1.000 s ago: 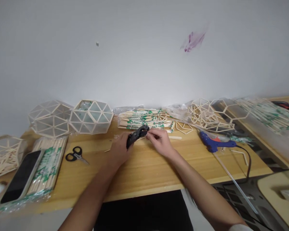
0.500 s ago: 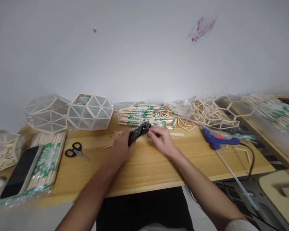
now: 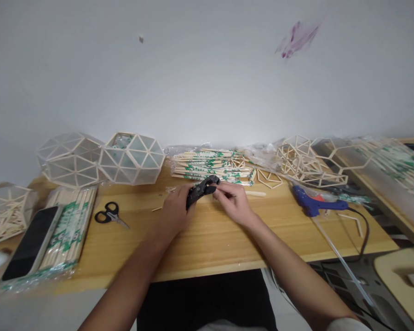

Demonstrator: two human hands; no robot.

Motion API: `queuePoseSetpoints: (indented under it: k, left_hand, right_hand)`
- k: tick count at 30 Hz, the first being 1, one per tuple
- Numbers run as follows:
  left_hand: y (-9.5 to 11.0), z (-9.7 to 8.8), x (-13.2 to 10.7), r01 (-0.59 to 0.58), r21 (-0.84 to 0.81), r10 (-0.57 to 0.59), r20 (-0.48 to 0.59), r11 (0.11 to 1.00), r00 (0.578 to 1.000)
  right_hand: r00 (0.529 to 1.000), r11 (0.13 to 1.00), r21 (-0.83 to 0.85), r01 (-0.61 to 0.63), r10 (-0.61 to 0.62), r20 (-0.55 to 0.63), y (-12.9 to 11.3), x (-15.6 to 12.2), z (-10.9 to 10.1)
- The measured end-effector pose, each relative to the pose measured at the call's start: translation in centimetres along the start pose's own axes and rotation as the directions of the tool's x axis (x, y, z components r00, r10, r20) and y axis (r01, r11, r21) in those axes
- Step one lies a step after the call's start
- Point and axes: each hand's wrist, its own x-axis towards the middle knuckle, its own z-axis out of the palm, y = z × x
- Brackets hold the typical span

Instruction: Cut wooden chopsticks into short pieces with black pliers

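My left hand point(image 3: 175, 207) is wrapped round the handles of a black pliers-like cutter point(image 3: 200, 191), whose curved jaws point to the right. Close beside those jaws, my right hand point(image 3: 232, 202) has its thumb and fingers pinched together. Whatever lies between them is too small and too covered to make out. A short wooden stick piece point(image 3: 157, 209) lies by the left hand, and pale sticks point(image 3: 255, 193) lie just beyond the right. Behind both hands are wrapped chopsticks point(image 3: 210, 168) in green-printed sleeves.
Black scissors point(image 3: 111, 214), a phone point(image 3: 32, 243) and a chopstick pack point(image 3: 69, 225) lie to the left. Two panelled stick domes point(image 3: 133, 158) stand against the wall. On the right are open stick frames point(image 3: 303, 163) and a blue glue gun point(image 3: 317, 203) with its cable.
The whole scene has shifted slightly to the right in view. Both hands keep nearly the same pose, the cutter still in my left hand.
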Motion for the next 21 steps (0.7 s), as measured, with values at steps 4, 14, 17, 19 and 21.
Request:
queuePoseSetpoints:
  k: [4,14,17,19,21]
  left_hand:
    - [0.17,-0.09,-0.02,-0.002,-0.007,0.002,0.004,1.000,1.000]
    - [-0.03,0.14,-0.10,0.004,-0.015,-0.005,-0.006,1.000,1.000]
    - [0.22,0.20,-0.10,0.038,0.004,-0.038,0.000,0.999,0.999]
    - [0.51,0.25,-0.08,0.077,0.024,-0.077,-0.002,0.997,0.997]
    - [0.80,0.28,-0.05,0.109,0.047,-0.109,-0.005,0.993,0.994]
  right_hand:
    - [1.000,1.000,-0.003,-0.023,0.024,0.007,-0.09,-0.06,-0.02]
    - [0.999,0.999,0.021,-0.045,0.045,0.008,-0.29,-0.04,-0.06]
    - [0.997,0.996,0.025,-0.083,0.082,0.011,-0.44,-0.06,-0.10]
    - [0.994,0.994,0.024,-0.106,0.106,0.007,-0.45,-0.12,-0.09]
    - [0.991,0.991,0.026,-0.134,0.134,0.007,-0.39,-0.20,-0.03]
